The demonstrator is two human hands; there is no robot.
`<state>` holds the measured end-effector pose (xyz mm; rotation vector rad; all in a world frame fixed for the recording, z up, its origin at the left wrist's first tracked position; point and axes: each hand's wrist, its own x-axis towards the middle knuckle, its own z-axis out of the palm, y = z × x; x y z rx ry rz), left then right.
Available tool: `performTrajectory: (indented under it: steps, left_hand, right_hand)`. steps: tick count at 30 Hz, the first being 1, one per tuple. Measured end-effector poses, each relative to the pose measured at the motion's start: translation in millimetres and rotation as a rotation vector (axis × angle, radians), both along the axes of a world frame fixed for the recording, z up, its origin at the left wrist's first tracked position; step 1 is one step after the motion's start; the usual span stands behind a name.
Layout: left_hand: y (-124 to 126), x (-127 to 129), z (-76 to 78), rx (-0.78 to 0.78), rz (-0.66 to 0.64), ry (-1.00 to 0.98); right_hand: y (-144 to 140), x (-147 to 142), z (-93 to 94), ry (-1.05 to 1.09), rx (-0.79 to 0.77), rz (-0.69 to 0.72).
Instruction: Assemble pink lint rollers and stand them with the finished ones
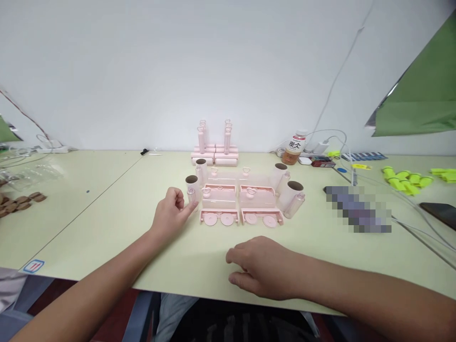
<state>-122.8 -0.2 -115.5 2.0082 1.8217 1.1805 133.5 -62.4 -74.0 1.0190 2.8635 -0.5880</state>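
My left hand [171, 210] is at the left end of the pink parts, its fingers curled and its thumb stretched out against a small clear tube [191, 194]. Right behind that tube stands a white roll with a brown core [191, 179]. Over the table's front, my right hand [261, 268] holds nothing, its fingers bent and thumb apart. Beyond it are two pink trays [219, 217] with round discs [210, 219] and clear-covered cylinders [258, 198] with heart-shaped handles. More white rolls [295, 192] and a clear tube [295, 205] stand on the right.
Pink cylinders with upright handles [227, 159] stand at the wall. A labelled jar [294, 148], cables and a blurred dark object [358, 209] are to the right, with bright yellow parts [406, 180] farther over. Brown pieces [23, 203] lie at far left.
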Motion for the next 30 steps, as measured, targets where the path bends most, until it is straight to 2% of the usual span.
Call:
performTrajectory:
  steps: [2, 4, 7, 10, 13, 15, 19, 21, 23, 26, 30]
  left_hand:
    - [-9.1, 3.9, 3.9, 0.152, -0.047, 0.018]
    - [-15.9, 12.4, 14.3, 0.309, -0.143, 0.043]
    - [-15.4, 32.9, 44.1, 0.496, -0.242, 0.064]
    - [0.7, 52.5, 78.6, 0.602, -0.208, -0.067]
    - [26.9, 53.2, 97.3, 0.685, -0.101, -0.247]
    - [45.3, 40.1, 96.5, 0.623, -0.061, -0.295]
    - [69.5, 2.4, 76.8, 0.246, -0.06, -0.397]
    - [72.8, -8.6, 68.1, 0.01, -0.082, -0.361]
    - [71.8, -10.6, 63.6, -0.153, -0.09, -0.286]
    - [67.7, -2.9, 63.0, -0.239, -0.029, -0.229]
    - [64.3, 7.2, 66.2, -0.268, 0.043, -0.223]
  right_hand:
    - [1.2, 7.6, -9.3, 0.045, -0.036, -0.037]
    - [6.3, 12.7, -16.9, 0.12, -0.068, -0.071]
    - [13.6, 15.4, -26.2, 0.201, -0.105, -0.061]
    - [17.7, 15.0, -32.0, 0.235, -0.1, -0.031]
    - [20.4, 16.3, -33.7, 0.289, -0.139, -0.032]
    - [21.5, 18.5, -33.8, 0.33, -0.177, -0.043]
    - [20.7, 21.8, -34.1, 0.374, -0.191, -0.051]
    - [19.7, 22.1, -34.7, 0.375, -0.18, -0.038]
    - [19.3, 22.2, -35.8, 0.377, -0.185, -0.032]
    - [20.6, 23.1, -38.2, 0.401, -0.206, -0.043]
    - [22.5, 24.7, -39.9, 0.411, -0.225, -0.058]
